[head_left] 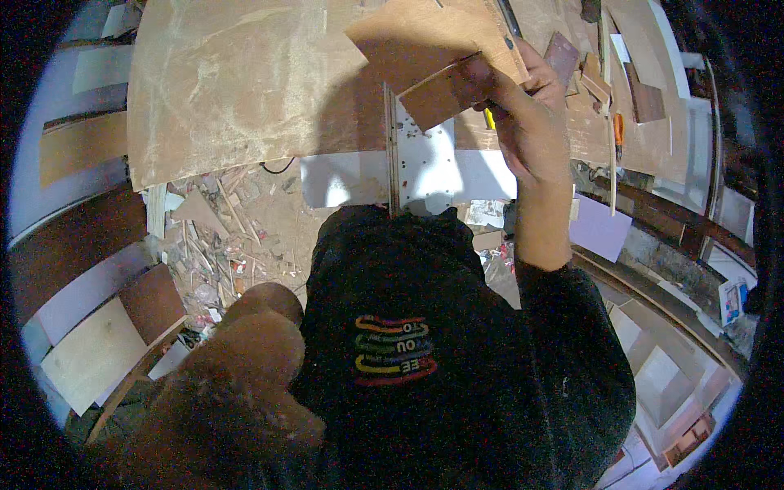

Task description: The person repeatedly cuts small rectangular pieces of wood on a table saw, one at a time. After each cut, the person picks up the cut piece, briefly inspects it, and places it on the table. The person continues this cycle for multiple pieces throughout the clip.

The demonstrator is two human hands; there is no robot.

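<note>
In the head view, the right hand point(531, 122) sits in the upper middle-right of the frame, its fingers clenched around a small reddish-brown plywood offcut point(445, 91), with something yellow, perhaps a pencil point(489, 119), poking out just beneath the fingers. The offcut is lifted against the lower edge of a larger tan plywood piece point(425, 37) at the top centre, and both hover above a white drilled panel point(429, 163) that stands on edge beside a thin wooden strip point(391, 147). The step in hand looks like a fitting or comparing one: the small piece is being held up against the bigger one, not yet laid down. Any next move would call for a steady grip and a careful line-up of the edges over the white panel, since the offcut is carried by the fingers alone. The left hand point(245, 367) looms blurred in the lower left, very close to the camera; it seems to hold nothing, though the blur leaves that uncertain. The large plywood sheet point(245, 82) covering the bench fills the upper left. No true container shows clearly; wood scraps point(220, 237) lie loose on the floor at left centre rather than in any bin.
</note>
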